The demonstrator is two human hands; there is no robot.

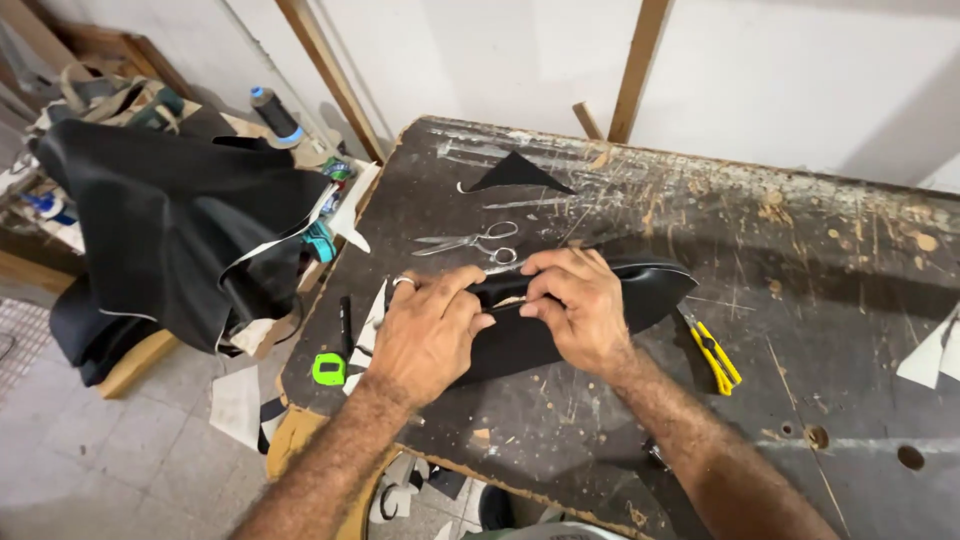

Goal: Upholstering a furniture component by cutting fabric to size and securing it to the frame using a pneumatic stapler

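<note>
A black leather piece (650, 290), folded with a stitched edge, lies on the scratched dark workbench (830, 330). My left hand (425, 330) presses and pinches its left part; a ring is on one finger. My right hand (575, 305) grips the fold near the middle, fingers curled over the edge. The two hands nearly touch. Silver scissors (470, 241) lie just beyond my hands.
A yellow utility knife (715, 355) lies right of the leather. A black triangular scrap (515, 175) sits farther back. A green tape measure (329, 369) and black pen (345, 325) are at the bench's left edge. Black leather (170, 230) drapes over a cluttered stand at left.
</note>
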